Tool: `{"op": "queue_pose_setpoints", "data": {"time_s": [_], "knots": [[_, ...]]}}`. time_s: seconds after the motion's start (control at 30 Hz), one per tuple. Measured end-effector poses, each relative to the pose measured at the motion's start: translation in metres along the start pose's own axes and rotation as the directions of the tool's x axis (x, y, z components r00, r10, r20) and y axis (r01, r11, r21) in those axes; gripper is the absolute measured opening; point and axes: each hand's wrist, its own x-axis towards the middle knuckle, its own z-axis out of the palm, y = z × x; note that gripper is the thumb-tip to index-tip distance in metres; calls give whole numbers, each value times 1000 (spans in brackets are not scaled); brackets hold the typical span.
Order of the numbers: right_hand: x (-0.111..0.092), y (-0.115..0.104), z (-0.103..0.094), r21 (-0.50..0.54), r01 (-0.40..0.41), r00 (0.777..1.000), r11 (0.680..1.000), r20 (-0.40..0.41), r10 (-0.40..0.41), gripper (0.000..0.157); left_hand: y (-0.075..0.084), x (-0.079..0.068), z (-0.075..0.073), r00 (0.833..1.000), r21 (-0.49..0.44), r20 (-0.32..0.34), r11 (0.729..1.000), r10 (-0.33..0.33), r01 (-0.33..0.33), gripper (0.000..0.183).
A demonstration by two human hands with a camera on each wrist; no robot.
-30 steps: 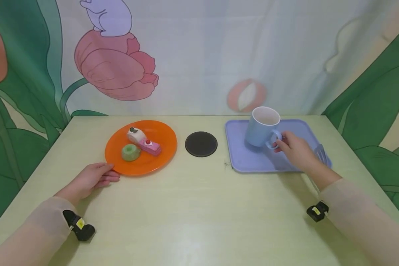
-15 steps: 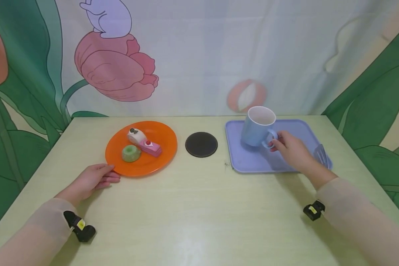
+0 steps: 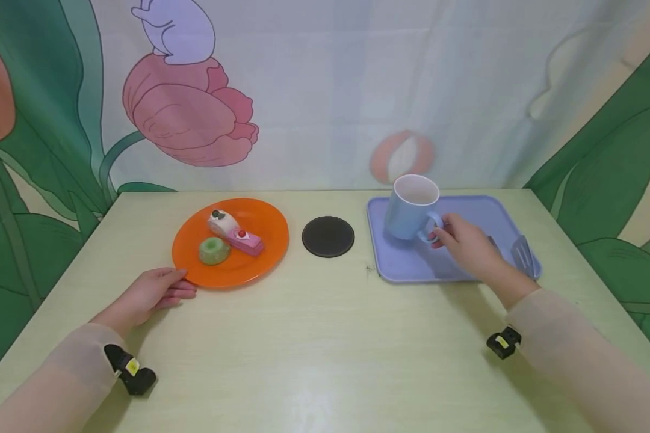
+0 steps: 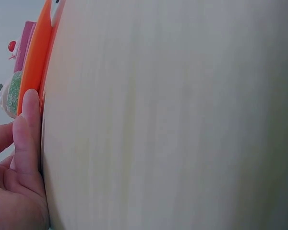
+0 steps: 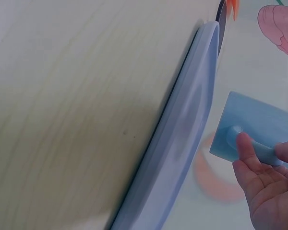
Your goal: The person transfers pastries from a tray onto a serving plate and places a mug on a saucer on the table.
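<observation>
In the head view my right hand (image 3: 468, 245) grips the handle of a light blue mug (image 3: 406, 207). The mug is upright and hangs over the left part of a lavender tray (image 3: 455, 270); in the right wrist view a gap shows between the mug (image 5: 259, 122) and the tray (image 5: 182, 143). At the left, my left hand (image 3: 151, 291) holds the near-left rim of an orange plate (image 3: 249, 270), thumb at the rim and fingers along its edge. On the plate sit a green ring-shaped cake (image 3: 213, 251), a white cake piece (image 3: 222, 222) and a pink cake slice (image 3: 246, 240).
Between plate and tray lies a round black coaster (image 3: 328, 236). A grey slotted utensil, perhaps a fork (image 3: 522, 252), rests at the tray's right end, partly behind my right wrist. A printed curtain (image 3: 314, 90) hangs behind the table (image 3: 303, 355).
My right hand has carried the mug leftward over the tray, and more of the utensil at the right shows. The left hand and the plate stay where they were.
</observation>
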Motion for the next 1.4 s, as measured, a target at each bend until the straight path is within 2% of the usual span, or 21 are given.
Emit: {"op": "queue_pose_setpoints", "data": {"time_s": [0.2,0.8,1.2,1.4], "knots": [[0,-4,5,16,33,999,999,-19,-33,24,-1,1,2,1000,-6,0,1000,-6,6,52],[9,-24,19,41,90,996,995,-9,-90,20,-1,0,-1,1000,-14,-11,1000,-1,1,51],[18,-35,33,49,107,994,993,11,-108,20,-5,0,-4,1000,-5,-6,1000,3,-3,52],[19,-37,36,58,86,996,995,26,-88,22,-4,1,-3,1000,7,-10,1000,3,-3,52]]}}
